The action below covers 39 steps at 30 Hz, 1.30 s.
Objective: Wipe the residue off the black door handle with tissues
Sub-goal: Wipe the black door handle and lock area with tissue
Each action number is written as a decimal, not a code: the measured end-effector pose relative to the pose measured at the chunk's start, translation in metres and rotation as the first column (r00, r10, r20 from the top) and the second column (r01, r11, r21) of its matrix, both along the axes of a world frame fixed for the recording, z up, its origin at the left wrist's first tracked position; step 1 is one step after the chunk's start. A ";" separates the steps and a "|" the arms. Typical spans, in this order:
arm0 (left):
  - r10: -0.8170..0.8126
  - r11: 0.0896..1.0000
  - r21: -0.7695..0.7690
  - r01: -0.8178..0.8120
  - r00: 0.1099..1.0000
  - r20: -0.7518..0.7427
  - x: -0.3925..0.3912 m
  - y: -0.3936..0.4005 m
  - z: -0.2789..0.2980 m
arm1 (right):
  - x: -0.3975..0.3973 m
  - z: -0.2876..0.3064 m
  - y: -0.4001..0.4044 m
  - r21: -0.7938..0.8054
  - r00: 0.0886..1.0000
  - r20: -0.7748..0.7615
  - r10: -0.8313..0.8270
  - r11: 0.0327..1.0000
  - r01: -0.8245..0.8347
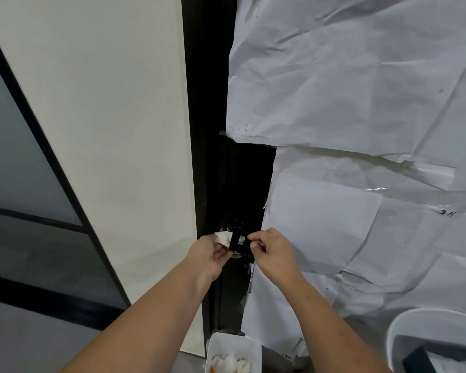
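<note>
Gripping a crumpled white tissue (224,237), the left hand (210,255) presses it against the left side of the black handle (238,244), fingers curled round the wad. The right hand (273,250) meets the handle from the other side, fingertips (254,245) pinched together at its right end, where a bit of white tissue shows just above them; whether they nip the tissue or the handle itself cannot be told. The handle sits low on the dark door (242,184), between a cream wall panel (119,130) on the left and creased white paper sheets (361,90) taped over the door on the right. Below the hands, a white tray (253,345) holds used tissues. At the lower right corner is the rim of a white bin (420,319).
</note>
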<state>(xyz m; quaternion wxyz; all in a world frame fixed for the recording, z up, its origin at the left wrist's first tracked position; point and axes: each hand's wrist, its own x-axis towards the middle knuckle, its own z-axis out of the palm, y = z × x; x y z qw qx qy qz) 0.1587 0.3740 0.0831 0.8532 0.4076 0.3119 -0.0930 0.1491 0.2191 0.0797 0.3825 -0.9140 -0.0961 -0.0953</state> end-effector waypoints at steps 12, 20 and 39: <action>0.060 0.979 0.190 -0.069 0.997 0.054 0.011 -0.010 -0.010 | 0.000 -0.001 -0.004 -0.005 0.999 0.012 0.035 0.999 -0.035; 0.095 0.988 0.130 -0.087 0.994 -0.059 0.023 -0.021 -0.012 | 0.002 -0.003 -0.005 -0.034 0.998 0.038 0.053 0.998 -0.052; 0.046 0.951 0.291 -0.105 0.978 0.204 -0.007 -0.018 -0.003 | -0.002 0.000 -0.007 -0.048 0.997 0.019 0.075 0.996 -0.074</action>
